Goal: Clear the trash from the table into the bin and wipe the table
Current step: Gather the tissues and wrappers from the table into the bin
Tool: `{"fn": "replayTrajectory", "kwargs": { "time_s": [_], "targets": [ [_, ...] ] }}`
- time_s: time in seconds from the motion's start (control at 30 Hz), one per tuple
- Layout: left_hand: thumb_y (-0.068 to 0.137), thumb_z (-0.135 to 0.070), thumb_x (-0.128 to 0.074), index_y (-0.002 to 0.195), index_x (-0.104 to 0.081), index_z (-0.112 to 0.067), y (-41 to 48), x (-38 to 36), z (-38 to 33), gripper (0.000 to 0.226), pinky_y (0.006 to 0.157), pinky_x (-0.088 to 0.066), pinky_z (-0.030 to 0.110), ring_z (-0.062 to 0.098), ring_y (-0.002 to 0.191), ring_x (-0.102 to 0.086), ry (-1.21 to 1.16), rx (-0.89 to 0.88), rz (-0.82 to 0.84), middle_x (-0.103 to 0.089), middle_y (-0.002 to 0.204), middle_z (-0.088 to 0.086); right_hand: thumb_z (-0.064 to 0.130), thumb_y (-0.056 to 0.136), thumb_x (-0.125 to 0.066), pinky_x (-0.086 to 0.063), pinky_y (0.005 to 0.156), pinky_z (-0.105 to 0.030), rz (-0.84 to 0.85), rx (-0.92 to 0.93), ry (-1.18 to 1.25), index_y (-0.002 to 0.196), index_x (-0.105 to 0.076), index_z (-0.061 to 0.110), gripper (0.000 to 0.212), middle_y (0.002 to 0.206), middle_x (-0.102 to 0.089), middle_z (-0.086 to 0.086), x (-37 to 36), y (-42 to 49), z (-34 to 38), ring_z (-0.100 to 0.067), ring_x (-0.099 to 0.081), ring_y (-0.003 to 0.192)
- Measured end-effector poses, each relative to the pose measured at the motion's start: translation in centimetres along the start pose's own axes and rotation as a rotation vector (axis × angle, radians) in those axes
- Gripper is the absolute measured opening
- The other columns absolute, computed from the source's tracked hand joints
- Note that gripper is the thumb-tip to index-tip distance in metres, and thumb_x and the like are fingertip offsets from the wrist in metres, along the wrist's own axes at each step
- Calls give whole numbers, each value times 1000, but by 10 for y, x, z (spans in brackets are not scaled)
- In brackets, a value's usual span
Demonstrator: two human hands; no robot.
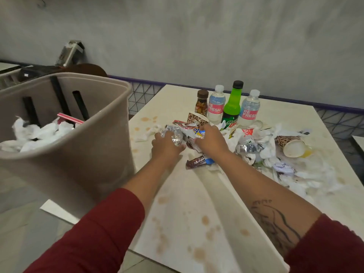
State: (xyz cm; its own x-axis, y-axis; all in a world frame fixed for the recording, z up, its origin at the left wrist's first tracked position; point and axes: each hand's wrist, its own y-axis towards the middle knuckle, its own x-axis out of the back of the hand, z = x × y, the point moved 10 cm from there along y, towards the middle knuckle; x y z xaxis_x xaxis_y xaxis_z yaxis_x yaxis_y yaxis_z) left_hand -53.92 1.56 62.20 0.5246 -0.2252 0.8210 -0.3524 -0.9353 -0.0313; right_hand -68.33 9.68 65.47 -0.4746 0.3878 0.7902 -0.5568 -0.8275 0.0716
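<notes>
On the stained white table (197, 203) lies a heap of trash. My left hand (167, 147) grips a crumpled silver foil wrapper (173, 133) at the heap's left edge. Beside it, my right hand (211, 139) grips a white snack wrapper (194, 133) with blue and yellow print. A brown chocolate wrapper (197, 162) lies just in front of both hands. A leopard-print paper cup (198, 118) stands tilted behind the hands. To the left of the table stands a tan bin (82, 154) holding white tissues and a red wrapper.
Behind the heap stand a brown bottle (201, 103), two water bottles (216, 104) (250, 108) and a green soda bottle (233, 104). Crumpled tissues (307, 174) and a tipped leopard-print cup (291, 145) lie at the right. Brown stains spot the table's near part.
</notes>
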Motion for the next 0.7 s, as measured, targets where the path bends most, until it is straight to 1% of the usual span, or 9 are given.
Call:
{"fn": "replayTrajectory", "kwargs": {
  "time_s": [0.07,0.17,0.3,0.37,0.43,0.5,0.57,0.63,0.7],
  "targets": [
    [80,-46,-68,133,-44,-22,9,-7,5,63,100,-39,39,34,128,-35,-4,23,-1,-26,144,14,24,87,-61,-43,92,-39,-11,-14,-33,129,-45,11,47,129,-44,-13,-9,9,1,-32,-49,116],
    [77,-50,-68,124,-52,-17,19,-15,16,59,98,-43,42,34,126,-39,6,87,-6,-29,142,15,23,85,-62,-45,92,-43,-10,-37,-69,130,-39,9,52,130,-44,-13,-22,18,1,-34,-49,116],
    [77,-52,-66,106,-61,-12,28,-21,23,50,92,-47,41,33,120,-42,64,95,-19,-39,132,14,26,87,-64,-47,90,-46,-19,-92,-49,130,-37,10,54,129,-48,-13,-31,25,-8,-34,-53,112],
    [78,-47,-65,100,-64,-10,32,-21,22,43,89,-48,40,33,115,-44,63,63,-40,-49,124,13,25,87,-64,-48,88,-44,-19,-106,-48,128,-37,10,51,124,-52,-13,-35,28,-12,-34,-56,108],
    [79,-38,-64,98,-65,-8,33,-20,18,36,84,-47,37,33,107,-49,72,32,-47,-57,114,15,17,88,-60,-49,85,-42,-10,-119,-38,126,-37,11,45,120,-57,-13,-39,29,-15,-34,-57,105],
    [80,-28,-63,103,-64,-6,32,-20,17,32,85,-48,37,35,106,-51,40,27,-44,-55,114,16,12,89,-57,-49,84,-41,4,-128,-24,125,-40,9,40,116,-60,-14,-43,30,-17,-34,-58,103],
    [79,-20,-62,98,-63,-3,30,-18,16,25,85,-49,38,36,104,-52,-48,35,-52,-49,115,17,14,90,-56,-48,83,-40,16,-111,-19,121,-46,7,33,113,-61,-14,-44,30,-15,-33,-57,102],
    [77,-15,-61,83,-56,-5,27,-15,16,12,72,-48,34,34,93,-54,-170,37,-77,-47,106,13,19,92,-53,-46,79,-38,7,-90,-6,112,-52,5,24,107,-62,-14,-40,29,-12,-32,-57,98],
    [77,-11,-59,79,-47,-8,24,-11,15,12,53,-35,27,28,74,-51,-279,45,-94,-40,94,7,24,94,-51,-42,73,-35,-19,-71,60,105,-55,3,24,100,-63,-13,-34,27,-9,-30,-57,92]
  ]
}}
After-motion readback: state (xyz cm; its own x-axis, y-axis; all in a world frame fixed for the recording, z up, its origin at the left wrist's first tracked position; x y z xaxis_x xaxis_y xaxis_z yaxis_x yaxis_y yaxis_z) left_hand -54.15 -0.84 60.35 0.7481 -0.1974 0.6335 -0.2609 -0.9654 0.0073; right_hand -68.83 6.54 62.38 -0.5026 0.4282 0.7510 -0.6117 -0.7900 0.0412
